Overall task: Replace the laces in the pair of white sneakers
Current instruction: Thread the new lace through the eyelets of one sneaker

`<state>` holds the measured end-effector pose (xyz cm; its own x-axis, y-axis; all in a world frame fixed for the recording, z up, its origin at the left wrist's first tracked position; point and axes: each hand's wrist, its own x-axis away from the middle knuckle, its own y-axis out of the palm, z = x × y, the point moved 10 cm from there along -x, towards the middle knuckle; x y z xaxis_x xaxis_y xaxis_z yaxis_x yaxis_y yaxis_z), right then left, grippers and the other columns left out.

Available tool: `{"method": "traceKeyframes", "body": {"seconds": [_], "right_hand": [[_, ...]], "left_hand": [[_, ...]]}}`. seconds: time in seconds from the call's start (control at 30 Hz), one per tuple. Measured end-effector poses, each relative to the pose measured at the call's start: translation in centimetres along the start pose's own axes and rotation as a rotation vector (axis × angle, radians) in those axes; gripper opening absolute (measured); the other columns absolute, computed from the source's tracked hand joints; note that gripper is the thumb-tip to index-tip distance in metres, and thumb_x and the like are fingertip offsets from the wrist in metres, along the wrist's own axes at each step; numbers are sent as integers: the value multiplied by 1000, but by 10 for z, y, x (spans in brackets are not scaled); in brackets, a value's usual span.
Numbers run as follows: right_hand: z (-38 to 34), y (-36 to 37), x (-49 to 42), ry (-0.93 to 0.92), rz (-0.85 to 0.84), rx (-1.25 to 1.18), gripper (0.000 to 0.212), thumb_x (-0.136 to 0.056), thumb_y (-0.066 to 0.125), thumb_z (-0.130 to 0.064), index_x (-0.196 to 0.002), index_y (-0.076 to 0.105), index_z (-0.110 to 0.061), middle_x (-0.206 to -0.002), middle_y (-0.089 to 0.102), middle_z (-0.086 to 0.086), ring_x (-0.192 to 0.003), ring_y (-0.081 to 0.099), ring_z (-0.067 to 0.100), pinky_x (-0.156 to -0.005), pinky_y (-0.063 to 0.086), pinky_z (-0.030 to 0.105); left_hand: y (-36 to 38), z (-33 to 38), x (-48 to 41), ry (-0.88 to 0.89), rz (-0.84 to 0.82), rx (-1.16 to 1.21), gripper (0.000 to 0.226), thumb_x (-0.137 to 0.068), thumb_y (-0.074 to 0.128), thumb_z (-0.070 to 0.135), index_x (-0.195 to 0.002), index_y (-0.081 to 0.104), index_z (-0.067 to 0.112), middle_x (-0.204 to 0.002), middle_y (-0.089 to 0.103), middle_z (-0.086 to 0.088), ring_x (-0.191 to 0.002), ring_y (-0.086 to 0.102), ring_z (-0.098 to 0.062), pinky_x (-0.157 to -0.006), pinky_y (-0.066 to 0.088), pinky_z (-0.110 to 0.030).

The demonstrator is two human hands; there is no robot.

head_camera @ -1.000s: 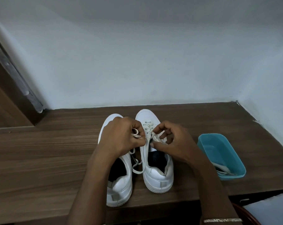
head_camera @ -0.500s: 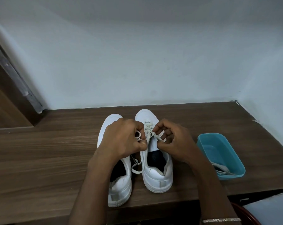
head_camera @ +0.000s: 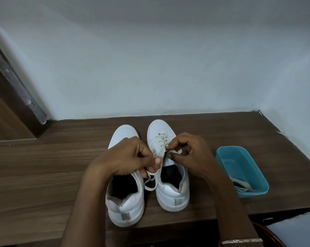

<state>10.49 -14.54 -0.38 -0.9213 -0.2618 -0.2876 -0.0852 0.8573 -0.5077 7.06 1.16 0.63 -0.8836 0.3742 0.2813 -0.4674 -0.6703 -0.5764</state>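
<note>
Two white sneakers stand side by side on the wooden table, toes toward the wall. The right sneaker (head_camera: 170, 191) has a cream lace (head_camera: 161, 139) threaded through its front eyelets. My left hand (head_camera: 127, 157) grips a loop of that lace beside the sneaker's left eyelet row, and loose lace (head_camera: 149, 183) hangs below it between the shoes. My right hand (head_camera: 190, 154) pinches the lace at the right sneaker's upper eyelets. The left sneaker (head_camera: 124, 200) lies partly under my left hand, so its lacing is hidden.
A teal plastic tub (head_camera: 239, 168) stands to the right of the sneakers with pale laces (head_camera: 243, 187) lying in it. The wooden table (head_camera: 43, 166) meets a white wall at the back and right. A dark wooden frame runs up at the far left.
My left hand has drawn the lace loop down and toward me, away from the eyelets. My right hand stays at the upper eyelets, fingers shifted slightly.
</note>
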Motion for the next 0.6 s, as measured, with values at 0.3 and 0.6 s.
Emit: {"method": "traceKeyframes", "body": {"seconds": [0.3, 0.6], "right_hand": [[2, 0, 0, 37, 4, -30, 14, -77, 83, -12, -84, 74, -19, -94, 71, -10, -80, 69, 10, -62, 55, 21], [4, 1, 0, 54, 3, -54, 14, -76, 83, -10, -84, 74, -18, -95, 71, -8, -80, 69, 11, -64, 58, 27]], "left_hand": [[-4, -16, -25, -50, 236, -95, 11, -84, 76, 39, -79, 76, 28, -72, 72, 10, -65, 64, 0, -67, 52, -23], [4, -30, -26, -158, 196, 186, 6, -82, 75, 17, -76, 74, 15, -75, 76, 0, -64, 65, -6, -66, 47, -24]]}}
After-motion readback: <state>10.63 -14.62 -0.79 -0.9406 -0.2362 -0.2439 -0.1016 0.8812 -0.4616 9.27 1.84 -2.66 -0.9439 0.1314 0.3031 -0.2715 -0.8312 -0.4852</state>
